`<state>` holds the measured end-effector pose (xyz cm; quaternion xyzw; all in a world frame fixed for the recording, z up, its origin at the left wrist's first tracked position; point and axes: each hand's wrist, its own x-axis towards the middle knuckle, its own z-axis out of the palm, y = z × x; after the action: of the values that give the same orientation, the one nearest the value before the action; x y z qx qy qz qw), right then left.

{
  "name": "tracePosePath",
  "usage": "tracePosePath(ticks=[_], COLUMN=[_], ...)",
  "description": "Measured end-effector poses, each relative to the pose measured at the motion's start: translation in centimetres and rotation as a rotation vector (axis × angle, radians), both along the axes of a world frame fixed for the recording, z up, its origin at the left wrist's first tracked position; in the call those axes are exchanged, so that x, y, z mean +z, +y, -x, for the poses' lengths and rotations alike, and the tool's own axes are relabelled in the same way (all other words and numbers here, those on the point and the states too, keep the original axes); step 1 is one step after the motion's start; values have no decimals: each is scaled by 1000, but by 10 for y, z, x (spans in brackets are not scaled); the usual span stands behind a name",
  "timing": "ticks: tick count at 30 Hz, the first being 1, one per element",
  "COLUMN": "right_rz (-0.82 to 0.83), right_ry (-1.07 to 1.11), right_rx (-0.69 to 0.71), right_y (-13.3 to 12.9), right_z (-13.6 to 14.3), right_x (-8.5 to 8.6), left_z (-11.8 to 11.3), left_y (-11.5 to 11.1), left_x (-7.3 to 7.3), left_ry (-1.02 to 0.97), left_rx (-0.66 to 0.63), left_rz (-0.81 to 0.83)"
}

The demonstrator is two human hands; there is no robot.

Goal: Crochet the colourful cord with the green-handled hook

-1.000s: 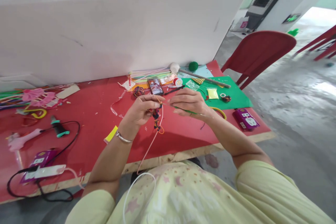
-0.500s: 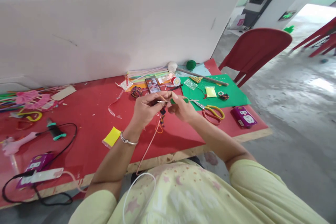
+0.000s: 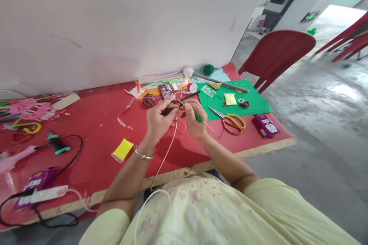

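Observation:
Near the middle of the red table, my left hand (image 3: 161,119) pinches a small dark piece of yarn work, mostly hidden by the fingers. My right hand (image 3: 196,119) is closed around a crochet hook with a green handle (image 3: 198,117), whose thin metal end sticks out to the lower right. The hook's other end meets the work between both hands. A pink cord (image 3: 167,151) hangs from there to the table's front edge, beside a thin orange loop (image 3: 184,127). Behind my left hand lie a multicoloured yarn ball (image 3: 148,100) and a phone (image 3: 166,90).
Scissors (image 3: 230,119) and a purple box (image 3: 266,126) lie to the right, near a green sheet (image 3: 255,99). A yellow packet (image 3: 122,150), a glue gun (image 3: 17,159) and a teal-black tool (image 3: 58,143) are on the left. A white board (image 3: 115,34) stands behind.
My right hand has turned, tilting the green-handled hook from nearly level to slanting down to the right. The dark yarn piece that hung below my hands is now mostly hidden. The view shifted slightly.

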<state>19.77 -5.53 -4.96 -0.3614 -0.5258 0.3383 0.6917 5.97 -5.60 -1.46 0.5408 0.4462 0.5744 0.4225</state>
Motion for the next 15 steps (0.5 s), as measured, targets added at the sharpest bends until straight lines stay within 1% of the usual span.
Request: tracePosePath(ticks=[2,5,7,10,13,15], right_rz=[50,192,264,344,356,343], right_ry=[128,326,389,385,323,265], right_rx=[35,222,354,519,650,718], right_y=[4,13,19,30,41,48], right_z=[6,9,6,-1,-11,-17], right_x=[-3,-5,-5,-8,-11,-10], left_z=[2,10,18,28,34,36], left_y=[0,2,2,2,2,3], left_x=[2,6,10,15,16,15], left_ry=[-58,-168,-202,-187,-159,-152], left_rx=[-14,-88,-168,-261,-292,-300], left_rz=[25,105,180,258,260,241])
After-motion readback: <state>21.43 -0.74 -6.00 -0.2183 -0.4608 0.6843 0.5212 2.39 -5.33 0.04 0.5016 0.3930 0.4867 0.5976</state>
